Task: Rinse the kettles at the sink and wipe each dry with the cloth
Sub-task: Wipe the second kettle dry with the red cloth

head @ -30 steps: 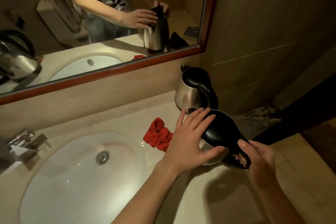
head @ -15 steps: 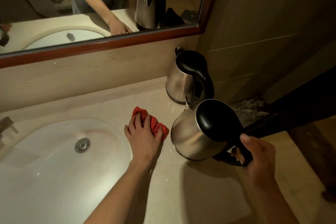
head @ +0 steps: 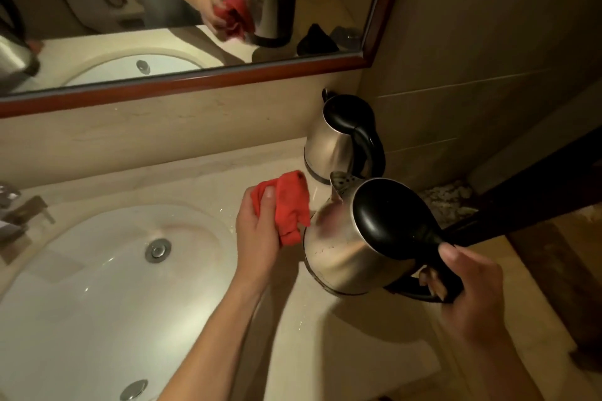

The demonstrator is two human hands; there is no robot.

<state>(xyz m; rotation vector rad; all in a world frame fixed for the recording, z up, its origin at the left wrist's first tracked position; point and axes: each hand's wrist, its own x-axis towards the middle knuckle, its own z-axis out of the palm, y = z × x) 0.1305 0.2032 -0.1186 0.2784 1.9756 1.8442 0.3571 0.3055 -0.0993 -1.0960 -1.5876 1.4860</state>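
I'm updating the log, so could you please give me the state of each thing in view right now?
Near kettle: lid shut, tilted, lifted by its handle.
Far kettle: upright on the counter, lid shut.
Red cloth: bunched, against the near kettle's side.
Left hand: grips the cloth.
Right hand: grips the handle.
Sink: drain stopper down.

Your left hand (head: 260,231), which lay flat on the red cloth (head: 286,205) on the counter (head: 202,179) half a second ago, now grips it bunched and lifted, its hanging edge just beside the near kettle (head: 338,254). A second ago that hand was on the kettle's lid.
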